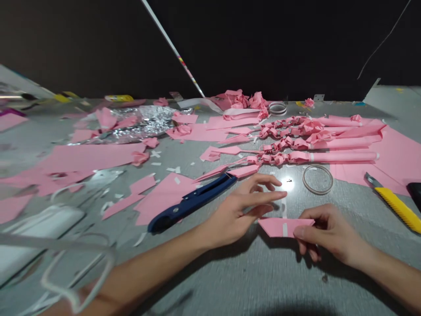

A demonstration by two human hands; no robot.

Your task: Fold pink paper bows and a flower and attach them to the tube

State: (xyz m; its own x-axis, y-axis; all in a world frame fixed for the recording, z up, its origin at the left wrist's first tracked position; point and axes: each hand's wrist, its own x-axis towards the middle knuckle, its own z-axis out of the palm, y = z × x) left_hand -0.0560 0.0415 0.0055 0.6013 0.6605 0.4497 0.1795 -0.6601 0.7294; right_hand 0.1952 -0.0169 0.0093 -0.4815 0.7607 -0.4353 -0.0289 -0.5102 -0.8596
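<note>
A small folded piece of pink paper with a strip of white tape down its front is pinched at its right end between the thumb and fingers of my right hand. My left hand reaches over the paper's left corner, its fingers spread and extended to the right. A pale strip rises from the paper's top edge near the left fingertips; whether they touch it is unclear. Just left of my left hand lies a dark blue cutting tool. A tape ring rests beyond my right hand.
Several pink paper chains with rolled handles lie behind my hands. A yellow cutter is at the right. Crumpled silver foil, pink sheets and scraps cover the left. White cables cross the near left.
</note>
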